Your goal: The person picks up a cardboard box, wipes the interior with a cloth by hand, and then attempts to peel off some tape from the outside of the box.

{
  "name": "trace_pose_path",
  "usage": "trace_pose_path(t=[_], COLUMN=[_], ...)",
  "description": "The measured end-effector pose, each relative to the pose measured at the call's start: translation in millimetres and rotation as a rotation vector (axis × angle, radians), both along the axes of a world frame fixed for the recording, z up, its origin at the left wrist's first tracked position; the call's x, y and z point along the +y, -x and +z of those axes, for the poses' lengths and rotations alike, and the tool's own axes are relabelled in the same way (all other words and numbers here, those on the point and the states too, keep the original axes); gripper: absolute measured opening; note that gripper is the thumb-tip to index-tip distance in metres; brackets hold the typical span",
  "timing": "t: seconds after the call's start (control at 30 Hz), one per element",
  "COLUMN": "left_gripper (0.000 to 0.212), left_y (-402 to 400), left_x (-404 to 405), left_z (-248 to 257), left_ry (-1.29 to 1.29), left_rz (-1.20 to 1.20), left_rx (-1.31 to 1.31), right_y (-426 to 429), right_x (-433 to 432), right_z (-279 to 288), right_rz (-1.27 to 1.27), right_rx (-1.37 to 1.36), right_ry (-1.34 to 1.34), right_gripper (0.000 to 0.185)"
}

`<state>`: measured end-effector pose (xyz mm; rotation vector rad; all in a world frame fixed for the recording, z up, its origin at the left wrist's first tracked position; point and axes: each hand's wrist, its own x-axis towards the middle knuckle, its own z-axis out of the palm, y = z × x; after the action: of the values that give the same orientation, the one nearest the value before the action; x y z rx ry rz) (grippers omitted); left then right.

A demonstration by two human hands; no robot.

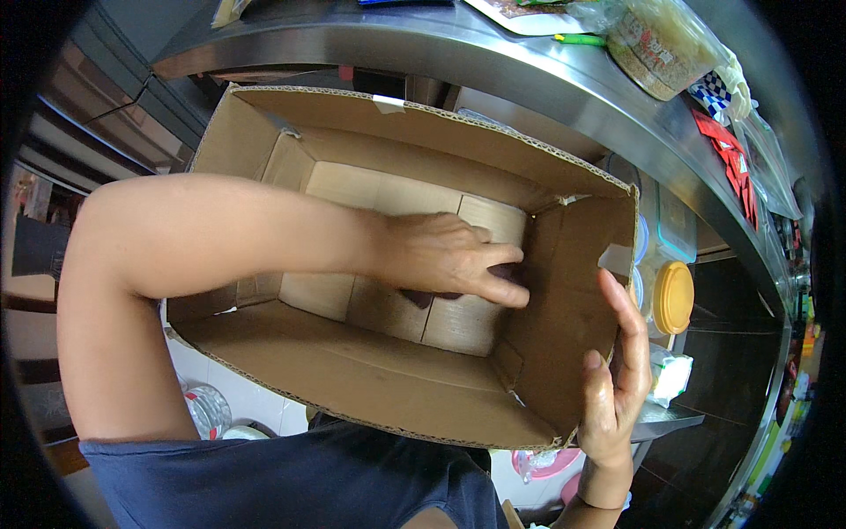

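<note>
A deep, open cardboard box (370,370) is in front of my body, with its bottom flaps and inner walls showing. My left hand (456,258) reaches down inside it, palm down, with finger and thumb spread towards the right end wall. Dark reddish-brown patches (416,299) show under the palm and between the fingers; whether they are a thing or shadow I cannot tell. At the right end of the box, my right hand (615,377) grips the rim, its thumb against the inner side and its other fingers partly hidden.
Beyond the box runs a stainless-steel counter (410,43), bearing a plastic jar (661,53) and red packets (730,159). Tubs with an orange lid (674,297) among them stand close to the right. Below are a clear plastic bottle (208,410) and a pink basin (552,463).
</note>
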<state>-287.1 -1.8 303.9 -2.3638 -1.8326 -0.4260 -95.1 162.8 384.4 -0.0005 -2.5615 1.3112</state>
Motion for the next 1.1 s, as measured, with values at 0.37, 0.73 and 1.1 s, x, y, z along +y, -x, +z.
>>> trace_pose_path(t=[0.37, 0.73, 1.1], left_gripper=[0.019, 0.023, 0.017], left_y=[2, -4, -3], left_x=[-2, -14, -18], left_z=[-5, -12, -3], left_ry=[0.093, -0.160, -0.248], left_rz=[-0.553, -0.539, -0.374], left_rx=[0.427, 0.511, 0.422], right_y=[-1, 1, 3], right_x=[1, -1, -2], right_z=[5, 3, 1], right_rz=[0.024, 0.014, 0.035], right_rx=[-0.026, -0.014, -0.008], right_ry=[-0.042, -0.024, -0.070], right_gripper=[0.055, 0.049, 0.043])
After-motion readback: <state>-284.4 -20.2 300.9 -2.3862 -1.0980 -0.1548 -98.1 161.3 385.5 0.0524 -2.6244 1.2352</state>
